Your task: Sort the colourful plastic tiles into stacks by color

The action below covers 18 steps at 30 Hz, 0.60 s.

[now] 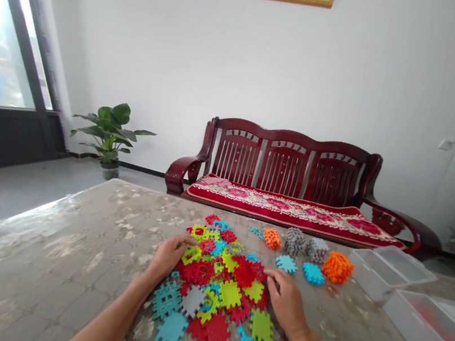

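A loose pile of interlocking plastic building tiles (230, 295) in red, lime green, blue, teal and grey lies on the table between my hands. My left hand (169, 256) is at the pile's left edge, fingers loosely bent, with the tips by a lime-green window-frame tile (191, 254). On the opposite side, my right hand (285, 302) has its fingertips against the red tiles (247, 273). Its fingers are slightly apart and no tile shows in its grip. Nearest me lie a light-blue tile (171, 330) and a dark-red tile (217, 333).
Beyond my right hand stand grey stacks (294, 241), orange stacks (338, 267) and blue tiles (313, 273). Clear plastic boxes (413, 329) sit at the right; the nearer has something red inside. Behind the patterned table (68, 261) is a wooden bench (283, 167).
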### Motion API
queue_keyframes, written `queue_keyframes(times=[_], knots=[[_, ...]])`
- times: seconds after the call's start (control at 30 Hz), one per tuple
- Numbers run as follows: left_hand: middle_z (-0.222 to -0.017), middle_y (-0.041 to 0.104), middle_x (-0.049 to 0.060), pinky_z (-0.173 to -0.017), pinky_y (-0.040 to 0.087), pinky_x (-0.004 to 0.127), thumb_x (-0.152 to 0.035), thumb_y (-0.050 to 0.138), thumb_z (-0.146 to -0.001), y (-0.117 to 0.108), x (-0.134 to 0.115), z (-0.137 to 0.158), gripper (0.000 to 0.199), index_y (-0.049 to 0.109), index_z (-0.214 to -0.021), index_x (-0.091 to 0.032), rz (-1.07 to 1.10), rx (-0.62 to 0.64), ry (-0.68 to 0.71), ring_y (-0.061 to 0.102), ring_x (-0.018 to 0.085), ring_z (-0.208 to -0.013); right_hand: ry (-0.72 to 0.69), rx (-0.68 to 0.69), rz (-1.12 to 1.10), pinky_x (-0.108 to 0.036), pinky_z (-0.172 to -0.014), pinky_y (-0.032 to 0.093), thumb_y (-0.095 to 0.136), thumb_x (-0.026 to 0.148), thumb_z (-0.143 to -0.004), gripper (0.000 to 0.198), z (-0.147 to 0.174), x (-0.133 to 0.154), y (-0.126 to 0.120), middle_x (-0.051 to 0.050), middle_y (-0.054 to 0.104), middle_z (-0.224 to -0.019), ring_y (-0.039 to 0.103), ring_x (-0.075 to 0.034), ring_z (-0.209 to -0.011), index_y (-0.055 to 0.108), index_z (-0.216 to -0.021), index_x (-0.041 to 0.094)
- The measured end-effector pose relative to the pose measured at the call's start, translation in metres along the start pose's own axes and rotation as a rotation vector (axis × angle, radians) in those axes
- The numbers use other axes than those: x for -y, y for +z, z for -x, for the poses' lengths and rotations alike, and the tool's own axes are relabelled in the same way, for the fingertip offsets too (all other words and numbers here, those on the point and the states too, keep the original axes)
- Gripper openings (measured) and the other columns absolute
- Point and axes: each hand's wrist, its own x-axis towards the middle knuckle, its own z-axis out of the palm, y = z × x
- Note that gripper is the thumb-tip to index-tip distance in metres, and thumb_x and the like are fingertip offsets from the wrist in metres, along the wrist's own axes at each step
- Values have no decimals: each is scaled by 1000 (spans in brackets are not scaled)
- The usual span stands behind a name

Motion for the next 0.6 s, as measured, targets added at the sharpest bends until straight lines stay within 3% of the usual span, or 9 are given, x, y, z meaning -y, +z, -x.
queue_keyframes(times=[0.1, 0.23, 0.43, 0.6], knots=[[-115, 75, 2, -100, 46, 29, -11, 39, -81, -6, -12, -14, 43, 75, -102, -21, -30, -41, -60, 65, 19, -112, -13, 15, 10, -36, -92, 49, 44, 24, -90, 27, -1, 2, 1, -6, 72, -99, 66, -22, -98, 70, -94, 24], [-117, 74, 4, -103, 43, 30, -14, 44, -82, -9, -32, -45, 38, 75, -104, -23, -79, -7, -22, 63, 20, -114, -31, 39, 28, -36, -91, 49, 43, 23, -91, 27, -3, 4, 2, -6, 72, -99, 66, -22, -98, 70, -95, 24], [-121, 70, 11, -104, 39, 42, -28, 56, -82, 13, -46, -85, 30, 74, -104, -22, -174, 90, -40, 56, 30, -120, -30, 69, 69, -35, -90, 49, 42, 21, -91, 29, -4, 5, 1, -7, 72, -99, 66, -22, -97, 70, -95, 24], [-87, 72, 8, -88, 45, 36, -36, 64, -75, 27, -40, -97, 18, 72, -79, -20, -150, 195, -32, 63, 27, -97, -32, 75, 89, -34, -88, 49, 41, 21, -91, 29, -4, 5, 1, -6, 71, -96, 66, -22, -95, 70, -93, 23]])
